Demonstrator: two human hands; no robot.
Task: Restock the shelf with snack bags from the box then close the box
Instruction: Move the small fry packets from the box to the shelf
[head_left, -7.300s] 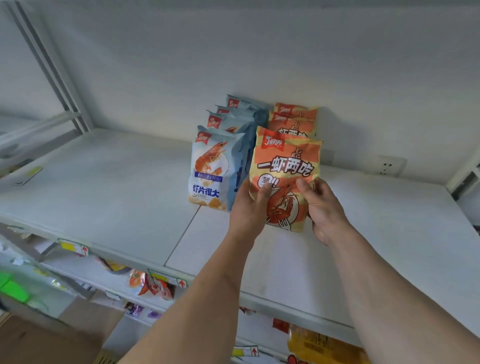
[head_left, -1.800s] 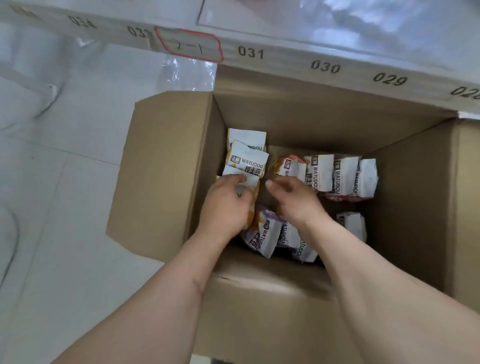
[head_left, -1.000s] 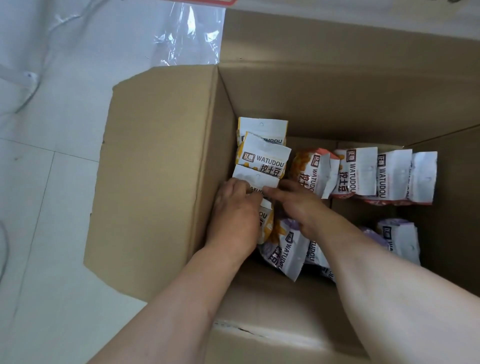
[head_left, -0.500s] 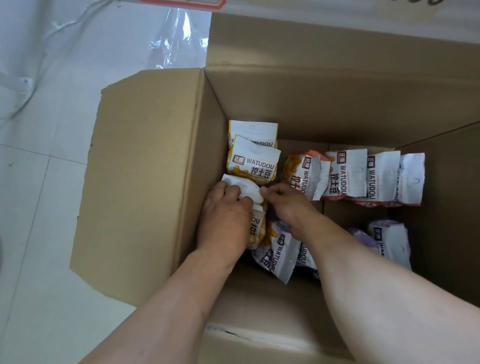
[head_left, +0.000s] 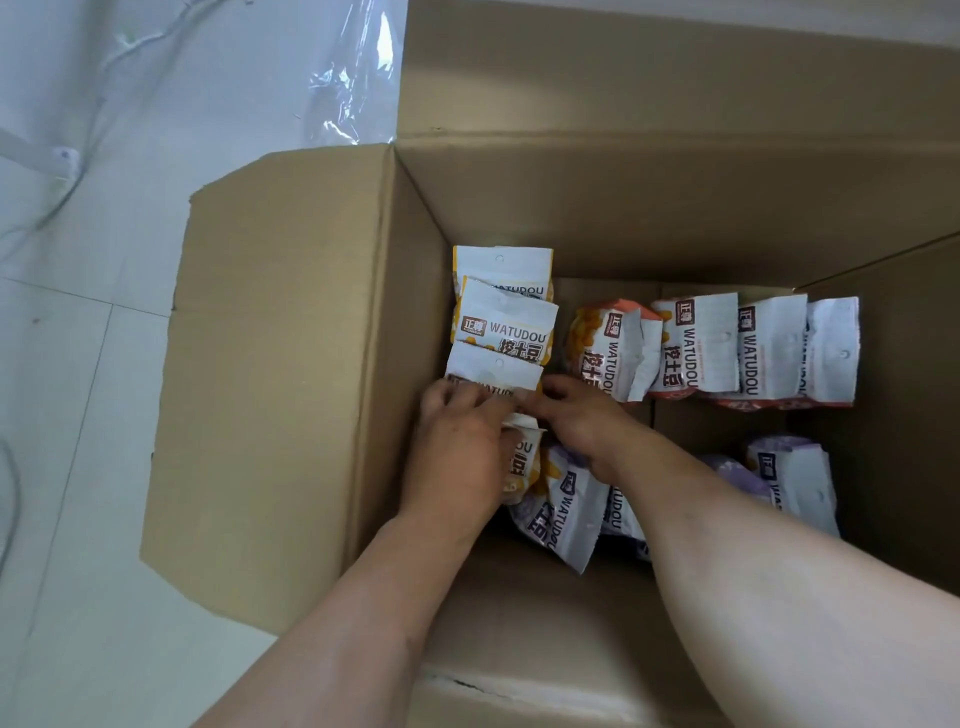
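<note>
An open cardboard box (head_left: 291, 374) stands on the floor with its flaps spread out. Inside, yellow WATUDOU snack bags (head_left: 506, 325) stand in a row along the left wall. My left hand (head_left: 457, 447) and my right hand (head_left: 576, 421) both pinch the white top of the nearest yellow bag (head_left: 493, 371) in that row. A row of orange-red bags (head_left: 717, 348) lies across the far right, and purple bags (head_left: 561, 509) lie under my right forearm and at the right (head_left: 789, 478).
White tiled floor (head_left: 67, 415) lies to the left of the box. Clear plastic film (head_left: 343, 93) and a thin cable (head_left: 10, 499) lie on it. The far flap of the box (head_left: 675, 78) stands upright at the top.
Seven seconds ago my hands were setting an orange shrimp bag on the shelf. Since then they reached into the box, and over the last second both closed on the nearest yellow bag's top.
</note>
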